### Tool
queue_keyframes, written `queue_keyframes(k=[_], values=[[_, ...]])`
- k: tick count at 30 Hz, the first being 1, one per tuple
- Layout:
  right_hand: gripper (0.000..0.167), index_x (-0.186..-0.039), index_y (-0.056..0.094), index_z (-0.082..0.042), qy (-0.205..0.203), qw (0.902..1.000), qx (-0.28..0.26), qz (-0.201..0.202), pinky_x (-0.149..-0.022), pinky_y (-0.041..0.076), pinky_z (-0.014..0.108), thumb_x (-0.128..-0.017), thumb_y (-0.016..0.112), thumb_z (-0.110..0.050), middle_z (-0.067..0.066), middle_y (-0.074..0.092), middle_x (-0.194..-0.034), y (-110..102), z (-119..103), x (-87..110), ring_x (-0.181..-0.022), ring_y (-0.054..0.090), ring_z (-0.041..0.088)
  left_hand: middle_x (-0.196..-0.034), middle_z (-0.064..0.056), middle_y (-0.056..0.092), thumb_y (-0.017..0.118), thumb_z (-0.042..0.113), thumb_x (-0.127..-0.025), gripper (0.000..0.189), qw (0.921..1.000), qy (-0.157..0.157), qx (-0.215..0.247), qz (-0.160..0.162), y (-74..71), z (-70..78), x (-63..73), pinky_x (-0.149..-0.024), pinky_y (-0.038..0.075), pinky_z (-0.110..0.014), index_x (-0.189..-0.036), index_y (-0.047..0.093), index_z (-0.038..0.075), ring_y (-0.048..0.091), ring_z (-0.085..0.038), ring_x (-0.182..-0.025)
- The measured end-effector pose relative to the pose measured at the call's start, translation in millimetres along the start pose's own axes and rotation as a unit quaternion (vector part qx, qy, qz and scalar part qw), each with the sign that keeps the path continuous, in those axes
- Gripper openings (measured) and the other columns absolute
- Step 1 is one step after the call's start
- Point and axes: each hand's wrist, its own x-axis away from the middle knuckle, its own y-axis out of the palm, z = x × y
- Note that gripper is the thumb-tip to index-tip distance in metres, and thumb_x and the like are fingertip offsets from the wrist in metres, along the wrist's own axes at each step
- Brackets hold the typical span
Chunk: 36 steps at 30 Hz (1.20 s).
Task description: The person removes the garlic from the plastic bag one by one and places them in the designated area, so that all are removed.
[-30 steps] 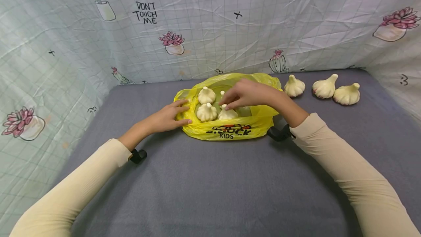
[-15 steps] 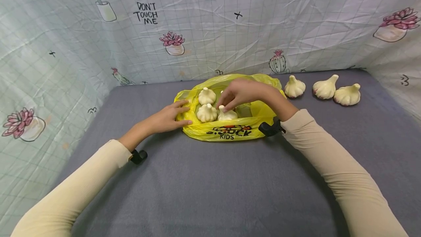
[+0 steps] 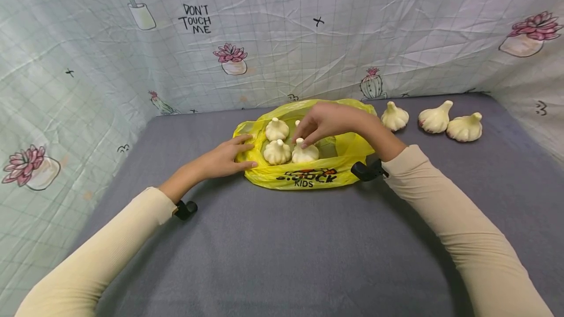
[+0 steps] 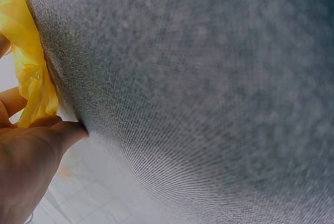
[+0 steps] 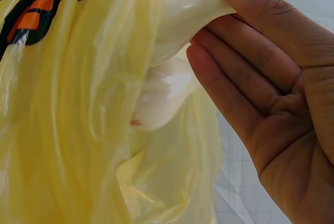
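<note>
In the head view a yellow plastic bag (image 3: 260,174) lies with its mouth spread wide. Inside it, at the left, one garlic bulb (image 3: 277,129) sits behind a second garlic bulb (image 3: 277,153). My right hand (image 3: 334,120) reaches over the bag and pinches the stem of another garlic bulb (image 3: 305,153) near the front rim. The right wrist view shows the thumb against this stem. Mostly hidden behind that hand is a further bulb's tip (image 3: 297,123). My left hand (image 3: 222,159) rests its spread, nearly straight fingers on the bag's left edge.
Three more garlic bulbs stand on the grey cloth (image 3: 282,248) right of the bag: one garlic bulb (image 3: 394,117) close to it, and a pair of garlic bulbs (image 3: 435,117) farther right. A printed fabric curtain (image 3: 273,28) rises behind and at both sides.
My right hand and forearm have shifted slightly left. The pinched bulb now stands more upright and shows more above the bag's front rim. My left hand stays put.
</note>
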Motion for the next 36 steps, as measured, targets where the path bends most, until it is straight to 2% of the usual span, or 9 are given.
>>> queue_keyframes(k=[10,16,22,28,36], values=[[0.023,-0.112,0.079,-0.015,0.003,0.9998,0.015,0.016,-0.086,0.058,0.035,-0.092,0.078,-0.027,-0.001,0.078,-0.104,-1.3,-0.4,16.0,-0.097,0.074,0.012,-0.165,-0.02,0.023,0.062,0.042,-0.102,0.068,1.0,0.002,0.001,0.001,1.9,-1.6,1.3,-0.117,0.028,-0.061,-0.153,0.044,0.0,0.024,-0.043,-0.151],[0.023,-0.113,0.078,-0.018,0.015,0.9994,0.022,0.023,-0.086,0.058,0.036,-0.094,0.076,-0.03,-0.002,0.077,-0.109,-5.3,-2.8,30.2,-0.101,0.073,0.012,-0.165,-0.021,0.024,0.063,0.041,-0.102,0.068,1.0,0.005,0.001,0.005,1.2,-0.5,1.8,-0.117,0.028,-0.061,-0.152,0.044,0.0,0.025,-0.044,-0.15],[0.023,-0.114,0.078,-0.017,0.001,0.9975,0.033,0.063,-0.081,0.059,0.034,-0.093,0.077,-0.027,-0.003,0.078,-0.107,-12.5,-8.2,45.5,-0.098,0.074,0.012,-0.166,-0.02,0.022,0.063,0.041,-0.102,0.069,0.9999,0.01,0.003,0.008,2.4,-3.0,2.6,-0.117,0.028,-0.06,-0.153,0.043,0.0,0.024,-0.043,-0.15],[0.023,-0.113,0.078,-0.016,-0.004,0.9942,0.038,0.101,-0.084,0.059,0.035,-0.093,0.077,-0.027,-0.002,0.077,-0.108,-15.5,-9.7,58.3,-0.098,0.074,0.013,-0.167,-0.019,0.018,0.062,0.044,-0.102,0.071,0.9999,0.012,0.003,0.008,4.6,-5.4,1.7,-0.118,0.026,-0.061,-0.154,0.042,0.0,0.021,-0.043,-0.151],[0.022,-0.114,0.078,-0.017,0.002,0.9933,0.024,0.113,-0.081,0.06,0.036,-0.093,0.077,-0.025,-0.002,0.077,-0.108,-16.6,-10.5,74.1,-0.097,0.074,0.013,-0.168,-0.017,0.019,0.062,0.042,-0.102,0.069,0.9999,0.008,0.006,0.005,0.3,-1.2,2.6,-0.118,0.027,-0.06,-0.154,0.042,0.001,0.022,-0.042,-0.151]])
